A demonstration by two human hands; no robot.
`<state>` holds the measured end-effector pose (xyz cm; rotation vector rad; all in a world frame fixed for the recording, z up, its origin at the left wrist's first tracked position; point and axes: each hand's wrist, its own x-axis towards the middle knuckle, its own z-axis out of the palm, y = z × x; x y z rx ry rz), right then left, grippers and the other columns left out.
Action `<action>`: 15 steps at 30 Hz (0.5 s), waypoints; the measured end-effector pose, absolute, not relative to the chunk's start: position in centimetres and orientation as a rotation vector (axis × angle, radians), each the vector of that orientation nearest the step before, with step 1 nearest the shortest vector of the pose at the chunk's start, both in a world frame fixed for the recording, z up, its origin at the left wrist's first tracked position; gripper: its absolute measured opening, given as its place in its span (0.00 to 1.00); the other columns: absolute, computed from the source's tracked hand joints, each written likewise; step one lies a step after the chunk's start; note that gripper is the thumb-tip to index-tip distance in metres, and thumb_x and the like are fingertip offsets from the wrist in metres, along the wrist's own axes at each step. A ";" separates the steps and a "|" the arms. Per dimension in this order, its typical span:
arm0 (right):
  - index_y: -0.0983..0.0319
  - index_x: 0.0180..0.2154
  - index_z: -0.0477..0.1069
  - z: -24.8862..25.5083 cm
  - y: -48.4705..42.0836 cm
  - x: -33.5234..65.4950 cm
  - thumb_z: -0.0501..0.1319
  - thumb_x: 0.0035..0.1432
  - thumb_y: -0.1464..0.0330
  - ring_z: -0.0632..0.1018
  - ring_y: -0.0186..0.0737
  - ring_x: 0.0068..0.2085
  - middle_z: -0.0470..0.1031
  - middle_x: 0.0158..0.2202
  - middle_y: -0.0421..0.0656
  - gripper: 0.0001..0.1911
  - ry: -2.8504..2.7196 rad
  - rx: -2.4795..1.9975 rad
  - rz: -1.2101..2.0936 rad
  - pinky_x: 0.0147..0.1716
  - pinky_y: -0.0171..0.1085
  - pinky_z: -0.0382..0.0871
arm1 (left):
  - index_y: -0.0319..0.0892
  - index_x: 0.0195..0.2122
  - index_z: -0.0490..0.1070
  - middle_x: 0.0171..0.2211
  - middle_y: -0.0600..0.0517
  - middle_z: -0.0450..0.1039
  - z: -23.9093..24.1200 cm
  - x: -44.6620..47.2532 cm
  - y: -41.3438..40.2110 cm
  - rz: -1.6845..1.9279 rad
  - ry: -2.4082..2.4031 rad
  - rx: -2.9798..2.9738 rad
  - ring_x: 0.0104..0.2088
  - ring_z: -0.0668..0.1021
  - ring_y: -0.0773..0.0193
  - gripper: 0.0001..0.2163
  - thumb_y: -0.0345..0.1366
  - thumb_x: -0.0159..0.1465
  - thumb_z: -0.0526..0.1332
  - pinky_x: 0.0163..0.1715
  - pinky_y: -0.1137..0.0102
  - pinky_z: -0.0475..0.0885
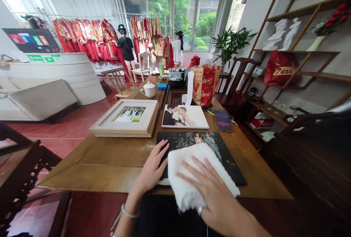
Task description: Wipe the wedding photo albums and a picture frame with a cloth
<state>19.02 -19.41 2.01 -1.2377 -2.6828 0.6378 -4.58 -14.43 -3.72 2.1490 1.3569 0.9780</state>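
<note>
A dark photo panel (pixel 186 140) with a couple pictured on it lies flat near the table's front edge. My left hand (pixel 153 167) rests on its left edge, fingers stretched out, holding nothing. Over the panel's lower right part is a folded white towel (pixel 182 162), covering some of the picture. My right hand (pixel 210 186) lies flat on the towel with its fingers spread; the thumb is hidden. Just behind the panel is a white wedding photo panel (pixel 201 116). To its left lies a light wooden picture frame (pixel 123 133).
Farther back on the wooden table (pixel 104 160) are a lidded white cup (pixel 148 90), a red and brown paper bag (pixel 204 85) and a phone (pixel 223 120). Two people stand by racks of red garments (pixel 85 39). Shelves (pixel 307 50) rise at right.
</note>
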 end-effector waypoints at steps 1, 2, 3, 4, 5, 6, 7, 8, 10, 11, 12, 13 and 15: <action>0.48 0.64 0.54 2.1 -18.4 19.1 0.54 0.40 0.76 0.43 0.46 0.68 0.46 0.68 0.32 0.46 -2.643 -1.278 0.584 0.64 0.56 0.29 | 0.46 0.62 0.60 0.66 0.46 0.55 -3.7 -4.6 -14.5 0.971 1.369 2.149 0.66 0.56 0.54 0.21 0.36 0.68 0.50 0.64 0.52 0.52; 0.50 0.63 0.55 2.2 -17.1 19.0 0.54 0.43 0.75 0.44 0.47 0.68 0.48 0.68 0.33 0.44 -2.609 -1.325 0.539 0.64 0.55 0.31 | 0.45 0.62 0.60 0.66 0.46 0.55 -3.6 -4.6 -14.5 0.965 1.380 2.150 0.66 0.56 0.54 0.21 0.36 0.68 0.50 0.64 0.52 0.52; 0.52 0.63 0.57 2.4 -15.7 18.8 0.54 0.46 0.74 0.45 0.48 0.68 0.50 0.67 0.35 0.40 -2.585 -1.364 0.508 0.64 0.56 0.32 | 0.45 0.62 0.60 0.66 0.46 0.55 -3.5 -4.6 -14.6 0.960 1.385 2.151 0.66 0.56 0.54 0.21 0.37 0.68 0.51 0.64 0.52 0.52; 0.55 0.62 0.59 2.6 -14.2 18.3 0.55 0.50 0.72 0.46 0.51 0.67 0.52 0.67 0.38 0.36 -2.567 -1.397 0.491 0.64 0.56 0.34 | 0.45 0.62 0.60 0.66 0.45 0.54 -3.5 -4.6 -14.6 0.955 1.387 2.154 0.66 0.56 0.54 0.21 0.37 0.68 0.51 0.64 0.52 0.52; 0.59 0.62 0.60 2.9 -12.8 17.7 0.54 0.53 0.70 0.48 0.54 0.67 0.54 0.66 0.42 0.32 -2.561 -1.419 0.486 0.63 0.57 0.37 | 0.45 0.62 0.60 0.66 0.45 0.54 -3.4 -4.6 -14.7 0.952 1.387 2.157 0.66 0.56 0.55 0.21 0.37 0.69 0.50 0.64 0.52 0.52; 0.62 0.61 0.61 3.3 -11.4 17.0 0.54 0.56 0.68 0.50 0.56 0.66 0.56 0.66 0.46 0.29 -2.558 -1.424 0.483 0.63 0.58 0.40 | 0.45 0.62 0.60 0.66 0.46 0.54 -3.4 -4.6 -14.7 0.952 1.388 2.161 0.66 0.56 0.55 0.21 0.37 0.69 0.50 0.64 0.53 0.53; 0.65 0.60 0.63 3.7 -10.2 16.1 0.53 0.59 0.65 0.53 0.57 0.65 0.58 0.65 0.49 0.28 -2.560 -1.419 0.483 0.62 0.58 0.43 | 0.45 0.62 0.60 0.66 0.46 0.55 -3.4 -4.6 -14.7 0.954 1.389 2.166 0.66 0.57 0.54 0.21 0.36 0.68 0.51 0.64 0.53 0.53; 0.66 0.59 0.64 4.0 -9.1 15.1 0.52 0.60 0.63 0.56 0.57 0.64 0.61 0.63 0.51 0.27 -2.569 -1.401 0.485 0.61 0.57 0.46 | 0.45 0.62 0.60 0.66 0.46 0.55 -3.4 -4.6 -14.7 0.957 1.392 2.171 0.66 0.57 0.54 0.21 0.36 0.68 0.51 0.64 0.53 0.53; 0.66 0.56 0.66 4.6 -7.5 13.1 0.51 0.62 0.61 0.62 0.56 0.60 0.66 0.59 0.53 0.25 -2.587 -1.356 0.491 0.58 0.56 0.52 | 0.46 0.62 0.60 0.66 0.47 0.55 -3.4 -4.6 -14.6 0.964 1.402 2.179 0.65 0.59 0.54 0.21 0.36 0.68 0.51 0.64 0.53 0.54; 0.66 0.55 0.68 4.8 -7.0 12.1 0.50 0.62 0.60 0.64 0.56 0.59 0.68 0.57 0.54 0.24 -2.596 -1.334 0.494 0.57 0.55 0.54 | 0.47 0.62 0.60 0.65 0.47 0.56 -3.4 -4.6 -14.6 0.965 1.407 2.181 0.65 0.59 0.54 0.21 0.36 0.68 0.51 0.64 0.53 0.54; 0.66 0.53 0.69 4.9 -6.6 11.3 0.50 0.62 0.60 0.66 0.56 0.58 0.70 0.56 0.54 0.24 -2.602 -1.316 0.495 0.56 0.56 0.56 | 0.47 0.62 0.60 0.65 0.47 0.56 -3.4 -4.6 -14.6 0.963 1.412 2.181 0.65 0.59 0.53 0.21 0.36 0.68 0.51 0.63 0.52 0.54; 0.66 0.51 0.70 5.0 -6.4 10.7 0.50 0.62 0.60 0.66 0.57 0.57 0.70 0.55 0.55 0.23 -2.607 -1.302 0.493 0.55 0.57 0.56 | 0.46 0.62 0.60 0.65 0.47 0.57 -3.4 -4.6 -14.6 0.961 1.416 2.181 0.65 0.59 0.53 0.21 0.36 0.68 0.51 0.63 0.52 0.54; 0.67 0.50 0.70 4.9 -6.2 9.9 0.50 0.62 0.61 0.66 0.58 0.57 0.70 0.55 0.56 0.22 -2.613 -1.278 0.479 0.54 0.58 0.56 | 0.46 0.62 0.61 0.65 0.47 0.57 -3.4 -4.6 -14.6 0.960 1.417 2.179 0.65 0.59 0.53 0.20 0.37 0.68 0.51 0.63 0.52 0.55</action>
